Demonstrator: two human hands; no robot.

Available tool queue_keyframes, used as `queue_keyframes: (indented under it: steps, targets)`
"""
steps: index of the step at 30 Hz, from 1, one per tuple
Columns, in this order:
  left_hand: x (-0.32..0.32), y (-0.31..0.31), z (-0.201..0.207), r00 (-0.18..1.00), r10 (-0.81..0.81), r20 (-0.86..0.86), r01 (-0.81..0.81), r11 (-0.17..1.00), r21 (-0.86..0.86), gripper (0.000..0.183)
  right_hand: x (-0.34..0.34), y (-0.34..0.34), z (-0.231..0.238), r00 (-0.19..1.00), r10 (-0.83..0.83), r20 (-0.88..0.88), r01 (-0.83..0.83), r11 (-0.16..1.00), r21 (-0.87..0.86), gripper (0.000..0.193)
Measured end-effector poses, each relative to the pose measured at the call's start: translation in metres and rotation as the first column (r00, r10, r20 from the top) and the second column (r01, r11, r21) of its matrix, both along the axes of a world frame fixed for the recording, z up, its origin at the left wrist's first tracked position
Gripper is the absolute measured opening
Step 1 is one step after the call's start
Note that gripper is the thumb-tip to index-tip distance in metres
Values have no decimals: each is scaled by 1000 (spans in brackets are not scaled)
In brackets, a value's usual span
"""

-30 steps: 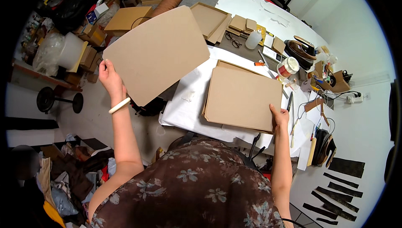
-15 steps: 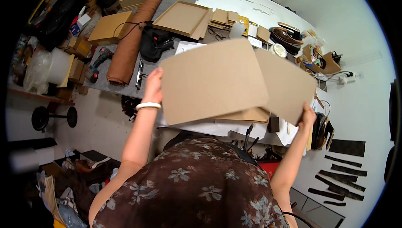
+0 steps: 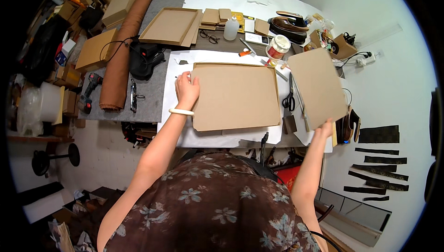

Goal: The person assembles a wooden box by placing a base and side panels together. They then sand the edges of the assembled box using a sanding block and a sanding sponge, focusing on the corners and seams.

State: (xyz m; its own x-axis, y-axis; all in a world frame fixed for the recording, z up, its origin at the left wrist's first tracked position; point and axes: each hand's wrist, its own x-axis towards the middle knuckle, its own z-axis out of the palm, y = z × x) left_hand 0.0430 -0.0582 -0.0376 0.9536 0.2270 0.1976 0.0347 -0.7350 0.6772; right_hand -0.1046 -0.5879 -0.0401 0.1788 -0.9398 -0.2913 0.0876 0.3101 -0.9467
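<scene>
A large tan cardboard sheet point(image 3: 238, 97) with rounded corners lies over a shallow cardboard tray point(image 3: 240, 65) on the worktable. Only the tray's far and right rims show around it. My left hand point(image 3: 187, 91) grips the sheet's left edge, its fingers partly curled at the tray's side. Off to the right, my right hand point(image 3: 325, 129) holds a second cardboard sheet point(image 3: 317, 87) by its near corner, tilted above the table. Black scissors point(image 3: 289, 95) lie between the two sheets, next to a metal ruler point(image 3: 280, 74).
A glue tub point(image 3: 279, 47), a clear squeeze bottle point(image 3: 231, 29) and an iron point(image 3: 289, 23) stand at the back. Another cardboard tray point(image 3: 169, 26) lies far left, near a brown fabric roll point(image 3: 127, 53), a black pouch point(image 3: 145, 60) and a cordless drill point(image 3: 90, 92).
The two sheets, held up overlapping before, are now apart. The left one has come down onto the tray; my right hand has drawn the other one away to the right. The tray and scissors now show.
</scene>
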Motion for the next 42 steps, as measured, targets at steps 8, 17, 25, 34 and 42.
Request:
queue_keyframes:
  steps: [8,17,25,34,42]
  targets:
    - [-10,-8,-14,942,-112,-316,-115,777,-619,36,12,34,-73,805,-207,-555,-187,801,-569,43]
    - [-18,-18,5,959,85,-272,-263,631,-730,33,86,180,-20,594,347,-726,-804,271,-529,34]
    - [-42,-5,76,920,-231,318,369,230,-900,30,77,185,42,488,861,142,-830,508,-229,32]
    - [-46,-6,95,829,-398,392,509,246,-825,35,57,186,71,477,875,86,-746,454,-486,49]
    - [-52,-13,89,843,-368,393,536,498,-682,38,64,201,58,621,784,9,-636,511,-579,63]
